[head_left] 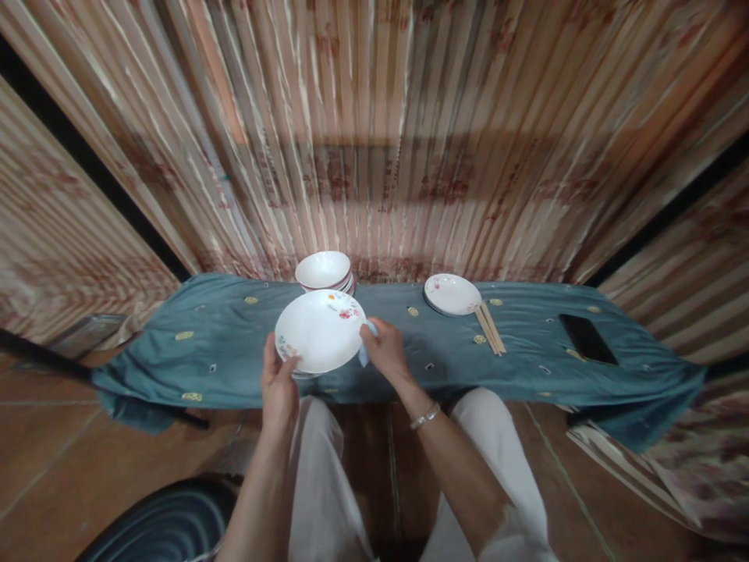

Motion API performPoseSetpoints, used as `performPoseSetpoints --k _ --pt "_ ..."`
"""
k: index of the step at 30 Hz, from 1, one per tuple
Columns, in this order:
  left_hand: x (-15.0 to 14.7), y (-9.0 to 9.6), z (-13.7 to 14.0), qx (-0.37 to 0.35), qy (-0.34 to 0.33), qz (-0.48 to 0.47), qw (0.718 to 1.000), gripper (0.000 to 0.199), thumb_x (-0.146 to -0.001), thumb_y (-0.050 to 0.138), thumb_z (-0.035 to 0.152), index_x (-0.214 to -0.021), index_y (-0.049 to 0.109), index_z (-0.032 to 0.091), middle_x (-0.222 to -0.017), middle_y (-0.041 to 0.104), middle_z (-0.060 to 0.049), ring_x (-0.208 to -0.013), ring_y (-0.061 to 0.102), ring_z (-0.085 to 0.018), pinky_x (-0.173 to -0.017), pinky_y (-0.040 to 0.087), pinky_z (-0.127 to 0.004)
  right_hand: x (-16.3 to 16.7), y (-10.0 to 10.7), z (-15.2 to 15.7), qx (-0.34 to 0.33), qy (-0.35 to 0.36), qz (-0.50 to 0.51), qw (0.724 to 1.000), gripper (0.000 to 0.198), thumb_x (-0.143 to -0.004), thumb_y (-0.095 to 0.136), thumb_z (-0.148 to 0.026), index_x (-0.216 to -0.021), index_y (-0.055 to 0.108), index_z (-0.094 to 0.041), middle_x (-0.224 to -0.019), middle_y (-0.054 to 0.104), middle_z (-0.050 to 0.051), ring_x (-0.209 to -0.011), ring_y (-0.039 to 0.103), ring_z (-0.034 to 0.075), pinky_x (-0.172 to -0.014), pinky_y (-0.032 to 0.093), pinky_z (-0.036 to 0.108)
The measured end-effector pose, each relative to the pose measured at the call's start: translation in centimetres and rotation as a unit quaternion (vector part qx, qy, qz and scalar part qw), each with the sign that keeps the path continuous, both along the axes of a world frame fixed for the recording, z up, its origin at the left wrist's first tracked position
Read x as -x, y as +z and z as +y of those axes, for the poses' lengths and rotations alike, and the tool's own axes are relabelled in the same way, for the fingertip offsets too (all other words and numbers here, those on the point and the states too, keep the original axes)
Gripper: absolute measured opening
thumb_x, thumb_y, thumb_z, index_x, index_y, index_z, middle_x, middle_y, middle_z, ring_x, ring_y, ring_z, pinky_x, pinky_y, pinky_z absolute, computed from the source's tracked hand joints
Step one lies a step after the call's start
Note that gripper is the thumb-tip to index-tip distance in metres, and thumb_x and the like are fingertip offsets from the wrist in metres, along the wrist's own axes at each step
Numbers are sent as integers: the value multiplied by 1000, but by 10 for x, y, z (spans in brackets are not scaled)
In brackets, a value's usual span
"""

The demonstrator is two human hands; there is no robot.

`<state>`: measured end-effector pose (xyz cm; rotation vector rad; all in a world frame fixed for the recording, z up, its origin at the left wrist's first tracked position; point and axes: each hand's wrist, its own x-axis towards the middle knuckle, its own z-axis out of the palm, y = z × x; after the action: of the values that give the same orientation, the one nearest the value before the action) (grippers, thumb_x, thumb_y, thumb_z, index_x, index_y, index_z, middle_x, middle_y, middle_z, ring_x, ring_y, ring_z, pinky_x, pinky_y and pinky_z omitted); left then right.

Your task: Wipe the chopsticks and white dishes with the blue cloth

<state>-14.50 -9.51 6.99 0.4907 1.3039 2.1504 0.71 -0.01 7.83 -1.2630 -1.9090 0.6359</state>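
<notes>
A white plate with a floral pattern point(321, 332) is held up over the near left part of the cloth-covered table. My left hand point(279, 382) grips its left edge, thumb over the rim and fingers around the outside. At the plate's right edge my right hand point(385, 347) is closed on a light blue cloth point(365, 343), which touches the rim. Part of another white dish shows just under the plate. Behind it stands a stack of white bowls point(324, 270) with reddish rims, partly hidden by the plate.
A small stack of floral plates point(452, 295) sits right of centre, with wooden chopsticks point(490, 328) beside it. A black phone point(588, 339) lies at the right on the teal tablecloth point(222, 336). Curtains point(374, 140) hang behind. A black ridged round object point(167, 523) is on the floor at lower left.
</notes>
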Motion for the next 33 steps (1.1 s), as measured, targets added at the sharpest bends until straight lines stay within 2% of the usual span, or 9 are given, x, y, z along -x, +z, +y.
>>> performPoseSetpoints --k 3,5,8,11,16,20,23,28,33 --pt "-31 7 -10 14 -75 -25 997 67 -66 73 24 -129 53 34 -147 44 -1 -132 42 -24 -101 42 -34 -35 -14 2 19 -17 75 997 28 -84 47 -34 -85 69 -18 -70 69 2 -65 59 15 -63 42 22" --pt "-50 5 -12 22 -138 -68 988 67 -68 73 28 -131 51 36 -143 49 -3 -124 52 -24 -93 49 -37 -58 -26 3 26 -28 103 994 30 -81 49 -37 -84 70 -16 -68 68 1 -64 57 15 -63 43 23" --pt "-71 -6 -6 46 -213 -123 968 52 -66 74 33 -116 62 23 -122 64 -10 -96 66 -22 -78 55 -35 -89 -44 4 39 -45 128 990 34 -81 48 -40 -84 71 -15 -68 68 2 -62 56 15 -63 43 24" --pt "-85 -17 7 53 -254 -127 957 43 -63 75 32 -103 66 17 -107 70 -9 -82 68 -19 -71 56 -33 -114 -53 4 45 -41 97 993 36 -83 46 -42 -84 70 -15 -71 69 2 -62 57 15 -64 45 25" --pt "-98 -28 31 76 -286 -104 949 40 -61 74 33 -96 65 15 -96 72 -8 -82 68 -20 -71 56 -34 -147 -47 3 -1 -94 -3 996 39 -89 44 -45 -101 67 -16 -89 72 9 -78 65 20 -75 48 29" --pt "-102 -40 40 102 -292 -75 948 47 -58 75 34 -100 66 14 -94 72 -8 -79 68 -21 -66 55 -32 -154 -44 10 -71 -95 -54 991 44 -92 42 -44 -119 58 -12 -113 67 17 -102 64 25 -89 48 36" --pt "-102 -50 42 124 -293 -59 946 50 -56 76 36 -100 67 13 -89 72 -8 -76 68 -22 -63 54 -33 -146 -49 20 -108 -15 -115 987 46 -93 43 -40 -128 52 -11 -121 62 19 -112 58 27 -96 45 40" --pt "-97 -59 45 148 -286 -50 945 56 -53 76 38 -102 67 11 -94 72 -11 -79 67 -25 -61 53 -33 -129 -63 26 -108 133 -218 961 49 -93 49 -35 -137 44 -16 -136 53 16 -127 46 26 -106 37 45" --pt "-93 -61 51 157 -279 -40 947 63 -54 75 40 -110 67 12 -100 71 -11 -82 66 -25 -61 53 -32 -129 -69 26 -108 101 -220 964 45 -95 44 -31 -137 46 -17 -141 48 14 -134 38 27 -109 31 49"
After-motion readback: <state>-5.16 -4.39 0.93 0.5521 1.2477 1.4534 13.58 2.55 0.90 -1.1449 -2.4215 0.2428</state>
